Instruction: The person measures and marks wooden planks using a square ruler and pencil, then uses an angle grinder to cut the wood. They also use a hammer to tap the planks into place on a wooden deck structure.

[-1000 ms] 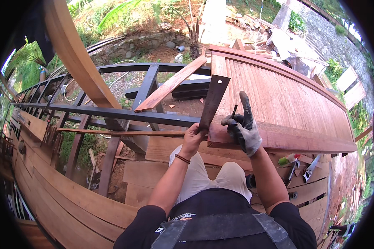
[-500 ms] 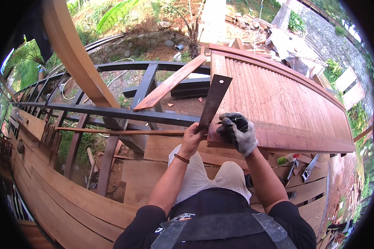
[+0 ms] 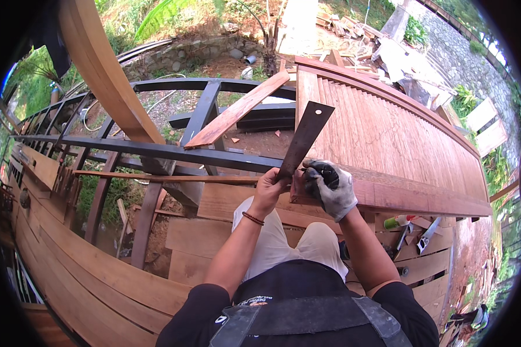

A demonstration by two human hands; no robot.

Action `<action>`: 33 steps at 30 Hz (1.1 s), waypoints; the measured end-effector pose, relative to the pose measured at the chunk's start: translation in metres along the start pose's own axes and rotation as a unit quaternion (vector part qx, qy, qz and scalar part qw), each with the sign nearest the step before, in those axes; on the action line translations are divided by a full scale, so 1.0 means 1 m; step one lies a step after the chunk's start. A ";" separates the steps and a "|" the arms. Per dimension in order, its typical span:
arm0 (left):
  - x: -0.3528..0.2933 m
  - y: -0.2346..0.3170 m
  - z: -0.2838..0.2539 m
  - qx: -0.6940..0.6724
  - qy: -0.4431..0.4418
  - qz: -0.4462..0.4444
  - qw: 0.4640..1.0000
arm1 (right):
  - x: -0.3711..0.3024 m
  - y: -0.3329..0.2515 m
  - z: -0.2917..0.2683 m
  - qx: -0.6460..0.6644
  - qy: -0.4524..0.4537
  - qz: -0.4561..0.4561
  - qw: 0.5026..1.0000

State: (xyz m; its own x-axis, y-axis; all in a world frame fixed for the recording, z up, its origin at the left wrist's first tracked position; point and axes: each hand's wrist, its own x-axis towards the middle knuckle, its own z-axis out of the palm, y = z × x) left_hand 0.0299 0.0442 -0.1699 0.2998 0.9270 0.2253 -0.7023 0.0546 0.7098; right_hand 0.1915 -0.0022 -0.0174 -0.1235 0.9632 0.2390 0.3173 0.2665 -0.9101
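My left hand (image 3: pixel 268 191), bare and with a beaded bracelet at the wrist, grips the lower end of a dark flat metal ruler (image 3: pixel 307 137). The ruler slants up and away, with a round hole near its far end; its lower end is hidden in my fingers. Beside it, my right hand (image 3: pixel 334 188) wears a grey and black glove, its fingers pinched round a thin pencil-like stick that is mostly hidden. That hand rests at the near left corner of a reddish wooden panel (image 3: pixel 382 127), whose thick front rail (image 3: pixel 411 196) runs off to the right.
Left of the panel runs a black metal frame (image 3: pixel 214 155) with a loose board (image 3: pixel 240 110) leaning across it. A curved wooden beam (image 3: pixel 104 75) rises at upper left. Planks (image 3: pixel 104 248) cover the lower left. A handsaw (image 3: pixel 428 236) lies at right.
My gloved right hand has turned and shifted slightly at the panel's corner, so less of the thin stick shows. The ruler leans a little farther right, still in my left hand.
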 end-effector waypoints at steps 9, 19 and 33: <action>0.000 0.002 0.004 0.006 -0.002 0.007 1.000 | 0.002 0.009 0.003 -0.020 0.026 -0.049 0.998; 0.000 0.003 0.006 0.002 -0.007 0.016 1.000 | 0.001 0.009 -0.002 -0.067 -0.007 -0.058 0.996; -0.011 -0.006 -0.009 0.003 0.023 0.007 1.000 | -0.011 0.009 0.004 0.214 0.059 -0.034 0.974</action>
State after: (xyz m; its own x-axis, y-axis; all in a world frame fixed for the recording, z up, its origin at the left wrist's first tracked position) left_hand 0.0255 0.0374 -0.1827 0.2604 0.9436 0.2045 -0.7027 0.0400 0.7104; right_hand 0.1919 -0.0103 -0.0300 -0.0142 0.9478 0.3186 -0.1131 0.3151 -0.9423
